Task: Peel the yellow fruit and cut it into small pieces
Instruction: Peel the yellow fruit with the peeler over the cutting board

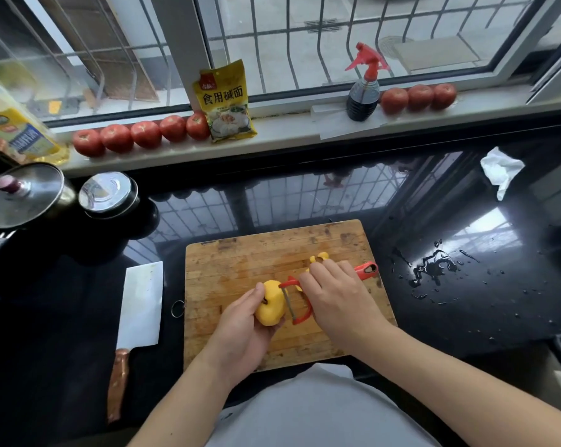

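- Head view: the left hand [240, 330] wraps its fingers round the round yellow fruit [270, 303], just above the brown wooden cutting board [240, 262].
- The right hand [337, 295] grips the red plastic peeler [297, 301], its blade touching the fruit's right side.
- Yellow peel bits [319, 257] lie behind the right hand.
- A wide steel cleaver with a brown handle [140, 304] lies left of the board.

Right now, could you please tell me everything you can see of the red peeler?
The red peeler looks like plastic, with a Y-shaped head holding a thin metal blade and a straight handle ending in a hanging hole. The right hand grips the handle, covering its middle. The blade lies against the right side of the yellow fruit, which the left hand holds above the wooden cutting board. A yellow strip of peel curls at the head.
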The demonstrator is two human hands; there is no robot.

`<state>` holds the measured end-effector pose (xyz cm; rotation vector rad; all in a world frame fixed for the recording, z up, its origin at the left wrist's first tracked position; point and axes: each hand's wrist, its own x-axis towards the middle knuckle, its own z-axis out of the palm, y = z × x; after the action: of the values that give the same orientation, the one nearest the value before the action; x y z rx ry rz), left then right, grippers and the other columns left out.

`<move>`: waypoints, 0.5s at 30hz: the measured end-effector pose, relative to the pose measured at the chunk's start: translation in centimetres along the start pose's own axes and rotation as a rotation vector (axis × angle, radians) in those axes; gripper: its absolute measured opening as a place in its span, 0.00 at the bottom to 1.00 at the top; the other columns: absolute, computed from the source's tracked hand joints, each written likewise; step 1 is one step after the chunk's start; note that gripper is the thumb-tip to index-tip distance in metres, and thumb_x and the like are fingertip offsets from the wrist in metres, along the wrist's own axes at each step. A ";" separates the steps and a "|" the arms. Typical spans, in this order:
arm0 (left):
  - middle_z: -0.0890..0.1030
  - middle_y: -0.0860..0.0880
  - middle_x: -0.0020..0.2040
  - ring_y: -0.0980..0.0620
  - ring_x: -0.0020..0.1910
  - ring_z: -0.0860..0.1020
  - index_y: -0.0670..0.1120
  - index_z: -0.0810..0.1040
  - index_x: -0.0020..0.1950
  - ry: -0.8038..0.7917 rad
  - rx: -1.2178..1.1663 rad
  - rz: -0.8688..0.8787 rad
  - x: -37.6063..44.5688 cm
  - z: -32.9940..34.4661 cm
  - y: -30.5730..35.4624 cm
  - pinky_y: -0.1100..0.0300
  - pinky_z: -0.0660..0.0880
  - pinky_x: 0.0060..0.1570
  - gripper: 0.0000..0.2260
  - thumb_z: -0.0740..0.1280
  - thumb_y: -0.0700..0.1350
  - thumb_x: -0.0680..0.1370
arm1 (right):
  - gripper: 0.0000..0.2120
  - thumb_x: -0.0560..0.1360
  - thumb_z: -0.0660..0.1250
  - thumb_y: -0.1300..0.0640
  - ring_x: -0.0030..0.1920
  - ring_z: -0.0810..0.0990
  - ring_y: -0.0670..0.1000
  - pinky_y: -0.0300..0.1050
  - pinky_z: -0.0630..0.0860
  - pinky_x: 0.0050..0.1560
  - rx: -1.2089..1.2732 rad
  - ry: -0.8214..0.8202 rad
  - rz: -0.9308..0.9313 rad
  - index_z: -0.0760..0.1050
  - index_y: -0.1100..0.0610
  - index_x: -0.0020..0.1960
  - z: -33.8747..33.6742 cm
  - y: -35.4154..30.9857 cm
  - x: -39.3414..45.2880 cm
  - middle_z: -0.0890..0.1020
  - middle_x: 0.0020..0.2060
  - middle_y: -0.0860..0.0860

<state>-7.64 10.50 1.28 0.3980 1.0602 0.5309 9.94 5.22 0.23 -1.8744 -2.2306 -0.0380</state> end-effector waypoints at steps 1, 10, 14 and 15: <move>0.84 0.41 0.56 0.47 0.52 0.79 0.40 0.79 0.66 -0.015 0.022 0.011 -0.1 0.1 0.0 0.51 0.74 0.56 0.16 0.57 0.48 0.87 | 0.03 0.79 0.63 0.61 0.41 0.70 0.53 0.48 0.67 0.45 -0.016 0.010 -0.022 0.74 0.53 0.49 0.0 -0.1 0.0 0.74 0.41 0.50; 0.82 0.46 0.55 0.50 0.51 0.77 0.43 0.78 0.68 -0.006 0.090 0.019 -0.5 -0.5 -0.7 0.55 0.75 0.51 0.17 0.65 0.49 0.82 | 0.17 0.72 0.69 0.63 0.50 0.72 0.55 0.51 0.70 0.50 -0.185 -0.295 0.260 0.72 0.54 0.59 2.2 4.1 0.9 0.76 0.50 0.52; 0.79 0.44 0.53 0.47 0.48 0.75 0.41 0.81 0.64 0.041 0.003 -0.016 -0.6 -0.5 -0.5 0.54 0.75 0.46 0.16 0.63 0.50 0.84 | 0.24 0.70 0.74 0.62 0.55 0.72 0.56 0.53 0.70 0.56 -0.218 -0.433 0.273 0.70 0.54 0.63 2.0 4.2 0.9 0.75 0.55 0.53; 0.79 0.43 0.53 0.47 0.48 0.75 0.41 0.82 0.63 0.047 -0.010 -0.027 -0.6 -0.6 -0.4 0.54 0.76 0.44 0.16 0.63 0.51 0.85 | 0.22 0.70 0.73 0.63 0.54 0.72 0.56 0.52 0.70 0.55 -0.225 -0.404 0.271 0.71 0.54 0.61 1.7 4.0 0.9 0.75 0.54 0.53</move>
<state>-8.30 9.84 1.21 0.3636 1.1067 0.5231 13.46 7.10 -1.75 -2.4836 -2.2653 0.1545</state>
